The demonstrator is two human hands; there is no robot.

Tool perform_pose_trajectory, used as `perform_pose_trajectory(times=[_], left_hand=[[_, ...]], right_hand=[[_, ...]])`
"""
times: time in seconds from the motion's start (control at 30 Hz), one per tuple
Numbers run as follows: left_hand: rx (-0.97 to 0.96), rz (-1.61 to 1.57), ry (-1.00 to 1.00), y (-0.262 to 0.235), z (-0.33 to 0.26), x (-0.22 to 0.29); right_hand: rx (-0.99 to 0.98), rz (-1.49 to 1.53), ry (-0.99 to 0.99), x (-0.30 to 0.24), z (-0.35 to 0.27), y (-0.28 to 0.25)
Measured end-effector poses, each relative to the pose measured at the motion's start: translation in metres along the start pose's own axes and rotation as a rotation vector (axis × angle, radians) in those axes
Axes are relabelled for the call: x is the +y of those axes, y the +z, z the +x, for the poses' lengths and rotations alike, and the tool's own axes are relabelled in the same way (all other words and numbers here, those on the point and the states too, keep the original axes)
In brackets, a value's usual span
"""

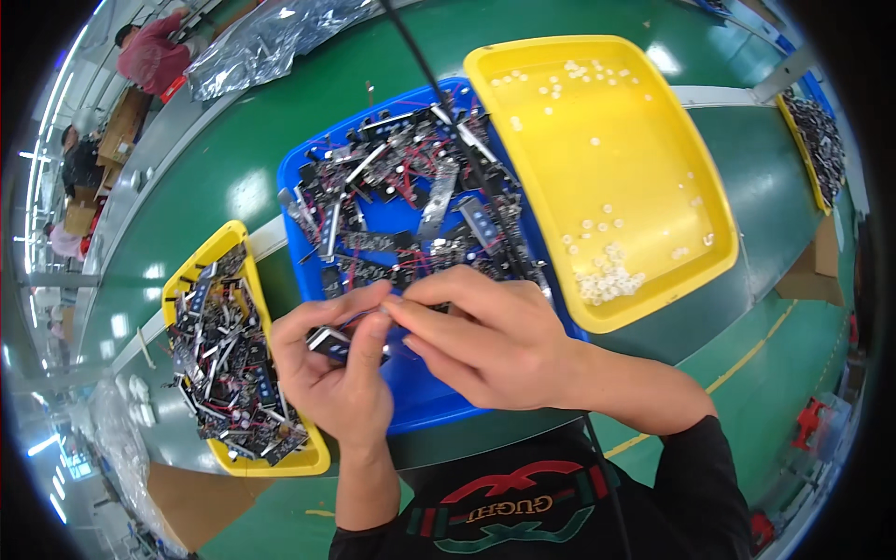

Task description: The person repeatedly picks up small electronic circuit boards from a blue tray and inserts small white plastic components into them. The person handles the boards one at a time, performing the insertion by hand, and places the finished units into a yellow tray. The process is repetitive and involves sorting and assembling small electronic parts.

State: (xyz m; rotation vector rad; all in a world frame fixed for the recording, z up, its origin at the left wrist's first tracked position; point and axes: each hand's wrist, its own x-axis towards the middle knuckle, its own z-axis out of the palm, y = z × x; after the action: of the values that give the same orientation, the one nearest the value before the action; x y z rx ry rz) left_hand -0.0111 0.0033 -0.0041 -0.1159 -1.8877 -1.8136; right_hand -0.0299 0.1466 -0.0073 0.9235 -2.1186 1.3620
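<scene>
My left hand is closed around a small black circuit board with a shiny silver edge. Its thumb and forefinger pinch near the fingertips of my right hand. The right hand is closed too, thumb and fingers pressed together, and what lies between its tips is too small or hidden to make out. Both hands hover over the near part of a blue tray. In that tray lies a loose heap of black circuit boards with red wires and silver strips.
At right stands a yellow tray with small white round parts. A narrower yellow tray at left holds more wired boards. Silver foil covers part of the green table's far side. A black cable crosses above the blue tray. Other people are far left.
</scene>
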Motion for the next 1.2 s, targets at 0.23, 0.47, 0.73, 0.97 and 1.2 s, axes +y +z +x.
perform_pose_trajectory(times=[0.23,0.47,0.73,0.97,1.2], left_hand=[[0.179,0.390,0.191,-0.047,0.001,0.037],[0.330,0.801,-0.015,-0.165,0.009,0.079],[0.067,0.766,-0.179,-0.212,0.026,0.082],[-0.086,0.815,-0.101,-0.202,0.055,0.077],[-0.432,1.022,-0.245,-0.220,0.162,0.054]], right_hand=[[-0.057,-0.493,0.137,0.013,0.015,-0.092],[-0.447,-0.646,0.383,0.023,-0.033,-0.124],[-0.606,-0.680,0.239,0.014,-0.049,-0.106],[-0.676,-0.592,0.235,0.012,-0.038,-0.102],[-0.670,-0.612,0.200,0.011,-0.035,-0.100]])
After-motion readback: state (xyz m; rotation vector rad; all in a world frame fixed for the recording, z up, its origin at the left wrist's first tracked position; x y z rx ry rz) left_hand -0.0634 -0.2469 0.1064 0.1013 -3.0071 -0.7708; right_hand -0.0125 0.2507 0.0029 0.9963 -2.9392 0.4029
